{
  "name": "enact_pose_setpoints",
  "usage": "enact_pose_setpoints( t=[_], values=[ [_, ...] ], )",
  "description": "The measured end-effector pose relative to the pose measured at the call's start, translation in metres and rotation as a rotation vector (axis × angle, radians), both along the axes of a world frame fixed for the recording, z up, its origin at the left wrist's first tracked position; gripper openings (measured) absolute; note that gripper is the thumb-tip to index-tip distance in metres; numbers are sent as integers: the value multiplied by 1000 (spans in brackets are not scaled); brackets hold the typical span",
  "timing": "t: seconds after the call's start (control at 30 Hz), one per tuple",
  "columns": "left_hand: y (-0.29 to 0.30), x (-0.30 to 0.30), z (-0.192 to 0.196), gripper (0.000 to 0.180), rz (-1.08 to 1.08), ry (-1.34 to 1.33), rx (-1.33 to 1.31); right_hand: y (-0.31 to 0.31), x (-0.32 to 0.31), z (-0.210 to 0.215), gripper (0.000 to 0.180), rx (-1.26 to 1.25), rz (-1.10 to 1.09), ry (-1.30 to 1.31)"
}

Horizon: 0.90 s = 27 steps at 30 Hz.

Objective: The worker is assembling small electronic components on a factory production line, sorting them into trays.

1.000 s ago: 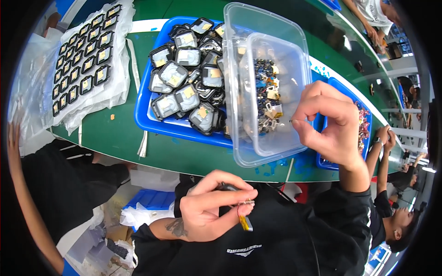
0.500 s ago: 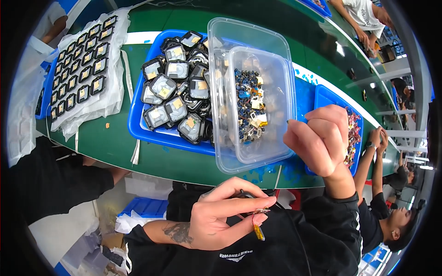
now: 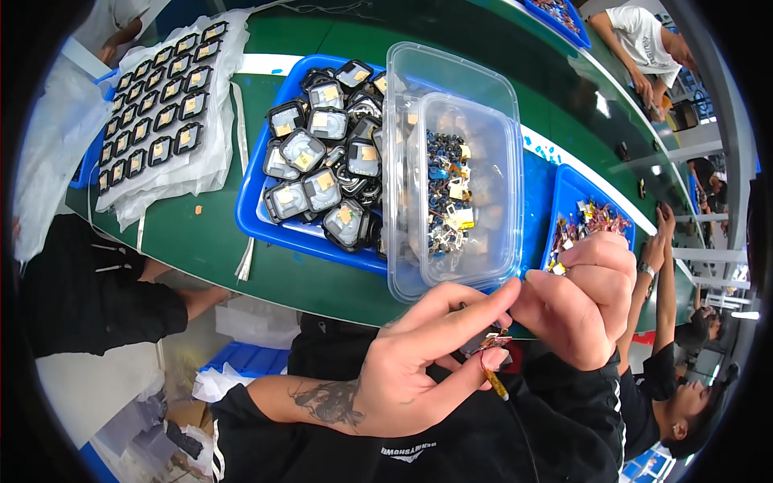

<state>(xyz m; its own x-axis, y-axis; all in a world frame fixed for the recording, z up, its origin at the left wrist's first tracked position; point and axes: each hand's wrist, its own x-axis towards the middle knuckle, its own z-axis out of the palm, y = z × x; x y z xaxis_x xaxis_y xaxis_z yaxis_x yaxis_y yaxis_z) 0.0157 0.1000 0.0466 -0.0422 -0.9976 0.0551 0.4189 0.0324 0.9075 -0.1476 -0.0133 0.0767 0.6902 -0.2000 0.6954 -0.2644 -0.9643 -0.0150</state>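
My left hand [image 3: 419, 362] is closed in a pinch on a small circuit board [image 3: 493, 340] at the front edge of the bench. A thin wire with a yellow-wrapped end [image 3: 498, 386] hangs from the board past the thumb. Part of a dark piece shows behind my fingers. Just to the right, my right hand [image 3: 584, 302] is closed, thumb against forefinger, its tips almost touching my left fingertips. A speck of blue shows at those tips; whether it is held or lies behind, I cannot tell.
A clear plastic tub [image 3: 499, 201] with small electronic parts overlaps a blue tray [image 3: 262, 211] of black-rimmed square casings. Right of it stands a blue bin [image 3: 564, 193] of wired parts. At left, casings lie in rows on white sheeting [image 3: 217, 105]. Co-workers sit along the green bench [image 3: 201, 237].
My right hand has come down to meet my left hand, which moved right and up with the circuit board. The view has shifted slightly, so the trays appear further right.
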Motion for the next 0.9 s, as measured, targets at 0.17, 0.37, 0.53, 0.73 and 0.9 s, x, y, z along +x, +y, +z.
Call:
enact_pose_setpoints(
  t=[0.17,0.37,0.53,0.73,0.9],
  values=[
    [-7,-4,-1,51,62,-204,-63,-1,0,0,40,46,-25,-23],
    [-3,-7,-5,50,176,-316,-170,-8,0,-8,44,22,-55,4],
    [-9,-9,0,45,58,11,125,-5,-3,-8,42,61,-40,-49],
    [-6,-8,-5,43,12,81,109,0,-3,-1,37,-14,47,7],
    [-3,-12,-15,40,22,72,92,0,-3,6,41,-39,79,127]
  ],
)
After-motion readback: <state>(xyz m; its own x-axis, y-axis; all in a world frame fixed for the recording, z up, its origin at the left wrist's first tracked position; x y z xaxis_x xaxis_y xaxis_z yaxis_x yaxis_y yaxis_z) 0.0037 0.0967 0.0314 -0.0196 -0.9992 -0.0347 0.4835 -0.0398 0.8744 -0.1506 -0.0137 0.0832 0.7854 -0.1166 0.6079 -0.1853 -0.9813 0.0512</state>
